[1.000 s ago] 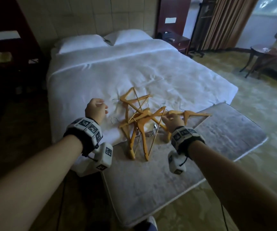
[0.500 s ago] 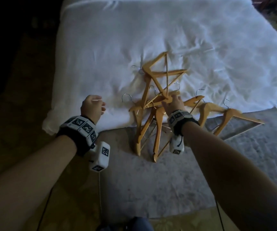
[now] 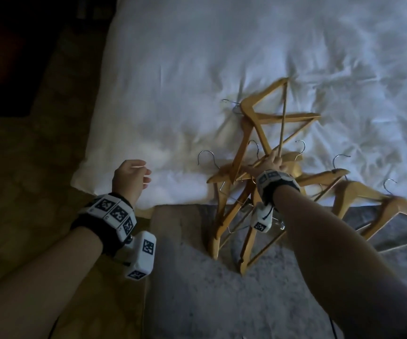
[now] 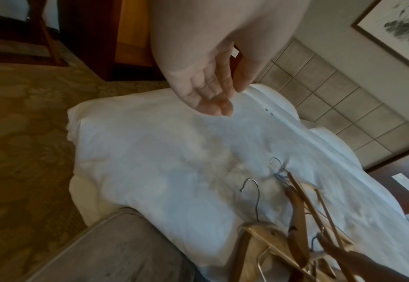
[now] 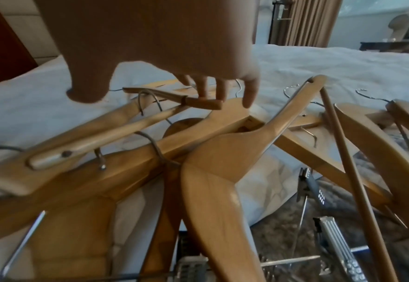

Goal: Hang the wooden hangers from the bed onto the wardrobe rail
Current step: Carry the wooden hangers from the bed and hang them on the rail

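Observation:
Several wooden hangers [image 3: 258, 128] with metal hooks lie in a tangled pile on the white bed [image 3: 197, 69], partly over the grey runner [image 3: 197, 277] at its foot. My right hand [image 3: 272, 162] reaches into the middle of the pile. In the right wrist view its straight fingers [image 5: 222, 93] point down and touch the end of a hanger bar [image 5: 203, 104], without curling round it. My left hand [image 3: 134, 176] hovers over the bed's corner, left of the pile, fingers relaxed and holding nothing [image 4: 213, 99]. The wardrobe rail is out of view.
Two more hangers [image 3: 359, 199] lie to the right on the runner. Metal clip bars [image 5: 331, 234] show under the pile. Patterned carpet [image 3: 38, 167] runs along the bed's left side. A tiled headboard wall [image 4: 343, 106] stands behind the bed.
The view has tilted down and closer to the foot of the bed. My right hand has pushed further forward into the pile. My left hand has loosened its fingers a little.

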A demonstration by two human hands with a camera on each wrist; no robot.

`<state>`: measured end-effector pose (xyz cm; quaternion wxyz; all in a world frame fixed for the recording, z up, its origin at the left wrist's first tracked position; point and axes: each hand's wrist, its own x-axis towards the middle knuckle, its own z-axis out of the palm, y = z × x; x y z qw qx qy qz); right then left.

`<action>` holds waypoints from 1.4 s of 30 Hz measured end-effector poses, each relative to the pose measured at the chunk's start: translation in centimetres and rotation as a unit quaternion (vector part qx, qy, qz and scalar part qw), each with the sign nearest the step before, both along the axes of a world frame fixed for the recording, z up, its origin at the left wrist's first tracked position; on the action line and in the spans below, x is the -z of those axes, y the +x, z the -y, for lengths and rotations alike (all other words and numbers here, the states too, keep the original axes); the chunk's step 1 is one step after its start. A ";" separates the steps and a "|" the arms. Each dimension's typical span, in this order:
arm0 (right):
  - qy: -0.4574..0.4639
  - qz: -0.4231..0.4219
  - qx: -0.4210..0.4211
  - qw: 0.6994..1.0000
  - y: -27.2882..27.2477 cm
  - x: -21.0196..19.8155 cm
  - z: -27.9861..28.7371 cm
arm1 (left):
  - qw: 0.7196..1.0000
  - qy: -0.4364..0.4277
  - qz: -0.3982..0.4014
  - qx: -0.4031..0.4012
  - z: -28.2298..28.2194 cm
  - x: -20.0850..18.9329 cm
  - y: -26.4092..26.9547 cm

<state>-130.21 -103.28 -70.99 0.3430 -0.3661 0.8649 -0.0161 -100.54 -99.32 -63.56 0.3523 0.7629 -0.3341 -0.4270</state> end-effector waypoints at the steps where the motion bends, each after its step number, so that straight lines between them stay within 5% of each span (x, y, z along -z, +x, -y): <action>1: 0.014 -0.014 0.010 1.000 0.4 -0.1 -0.1 | 1.000 0.002 0.002 0.002 0.0 0.0 0.1; 3: 0.033 -0.019 0.037 0.999 0.9 -0.1 -0.4 | 1.000 0.004 0.005 0.005 -0.1 0.0 0.1; 7: 0.071 0.065 -0.050 0.994 1.9 -1.0 -2.2 | 1.000 0.007 0.001 0.021 -0.4 -0.7 -0.5; 10: 0.088 -0.017 -0.138 0.986 2.5 -2.5 -4.5 | 0.999 -0.006 -0.004 0.036 -0.9 -1.5 -1.2; 13: 0.087 0.028 -0.156 0.984 2.6 -3.6 -5.9 | 0.998 -0.019 -0.015 0.051 -1.7 -2.0 -1.7; 19: -0.020 0.055 0.009 0.998 2.6 -4.4 -7.2 | 0.997 0.006 -0.032 0.075 -3.6 -1.6 -2.6; 30: -0.207 0.214 0.155 0.942 2.7 -17.6 -5.6 | 0.987 -0.052 -0.055 0.144 -3.1 -10.7 -6.8; 34: -0.211 0.273 0.124 0.931 4.7 -23.5 -7.3 | 0.983 -0.095 -0.061 0.143 -4.6 -15.4 -6.4; 42: -0.210 0.248 0.028 0.945 9.3 -34.7 -11.3 | 0.979 -0.154 -0.057 0.122 -9.3 -23.5 -1.2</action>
